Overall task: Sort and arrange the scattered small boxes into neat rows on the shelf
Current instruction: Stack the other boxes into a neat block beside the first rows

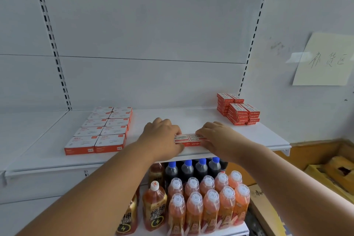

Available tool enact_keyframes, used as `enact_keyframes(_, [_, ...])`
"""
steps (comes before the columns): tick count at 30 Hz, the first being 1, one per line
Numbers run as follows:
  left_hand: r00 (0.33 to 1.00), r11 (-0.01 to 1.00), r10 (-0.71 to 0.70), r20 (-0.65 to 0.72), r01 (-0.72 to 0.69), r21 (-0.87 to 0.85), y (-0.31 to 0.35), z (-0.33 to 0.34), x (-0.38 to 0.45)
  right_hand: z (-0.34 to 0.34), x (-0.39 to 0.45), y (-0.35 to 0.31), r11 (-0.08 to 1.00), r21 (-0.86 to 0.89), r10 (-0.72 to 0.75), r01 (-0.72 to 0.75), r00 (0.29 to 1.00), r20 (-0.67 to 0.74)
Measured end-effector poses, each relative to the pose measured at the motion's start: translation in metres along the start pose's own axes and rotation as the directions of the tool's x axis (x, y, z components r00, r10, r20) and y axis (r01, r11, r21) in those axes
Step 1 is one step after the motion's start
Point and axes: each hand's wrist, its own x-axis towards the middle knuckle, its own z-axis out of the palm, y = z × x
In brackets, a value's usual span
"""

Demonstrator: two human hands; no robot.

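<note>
Near the front edge of the shelf (47, 151), between our hands, lie the small red-and-white boxes (189, 140) we are squaring up, our left hand (162, 136) and right hand (216, 138) each curled round an end of them. We judge this the aligning step. Next we should slide them gently back into line with the white-topped rows (101, 132) at left and the red stack (238, 110) at right.

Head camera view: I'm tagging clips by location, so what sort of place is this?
Probably a small shop or its stockroom. A white slotted retail shelf holds rows of small boxes, drink bottles stand packed on the shelf below, and a handwritten paper sign is taped to the wall.
</note>
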Motion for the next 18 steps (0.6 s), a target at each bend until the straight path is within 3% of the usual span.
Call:
enact_keyframes(6, [0.997,0.999,0.031,0.065,-0.03,-0.013,0.019,-0.002,0.016,0.0,-0.004,0.009,0.987,0.142,0.075,-0.074,0.997,-0.004])
enact_keyframes(9, [0.997,0.999,0.035,0.063,-0.033,-0.032,0.03,-0.009,0.027,-0.006,-0.009,0.024,0.957,0.255,0.17,-0.139,0.98,-0.103])
enact_keyframes(13, [0.998,0.992,0.048,0.042,-0.042,-0.122,0.061,-0.014,0.049,-0.017,-0.016,0.069,0.916,0.289,0.352,-0.279,0.904,-0.243])
enact_keyframes(18, [1.0,0.939,-0.024,-0.004,0.021,-0.343,0.119,-0.007,0.093,-0.019,-0.02,0.137,0.821,0.386,0.539,-0.422,0.795,-0.278])
